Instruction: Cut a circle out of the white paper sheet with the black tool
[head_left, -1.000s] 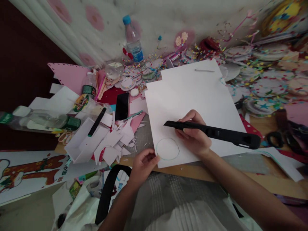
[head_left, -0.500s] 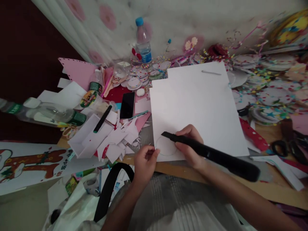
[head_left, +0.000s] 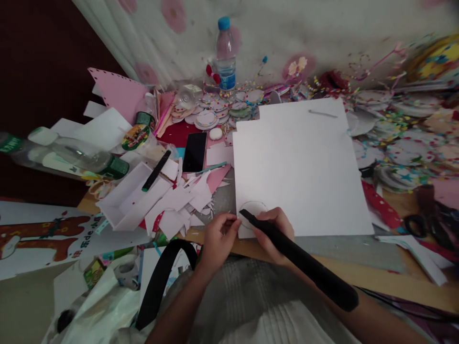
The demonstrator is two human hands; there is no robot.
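Note:
A large white sheet of paper or card (head_left: 297,167) lies on the table, with a notch at its upper left. Near its lower left corner is a drawn circle (head_left: 255,201), partly hidden by my right hand. My right hand (head_left: 274,234) is closed around a long black utility knife (head_left: 304,258). Its slanted blade tip is at the left part of the circle's outline; whether it touches the sheet I cannot tell. My left hand (head_left: 220,236) pinches the sheet's left edge beside the circle, thumb against fingers.
Paper scraps (head_left: 182,200), an open white box (head_left: 125,196) with a black pen (head_left: 157,171) on it, and a phone (head_left: 194,152) lie left. A water bottle (head_left: 226,57) stands behind. Decorated discs (head_left: 405,143) and scissors (head_left: 416,224) lie right.
The knife tip has moved from the circle's top down to its left side, and the handle's rear end has swung lower and towards me. My left hand still pinches the edge. The view has shifted slightly.

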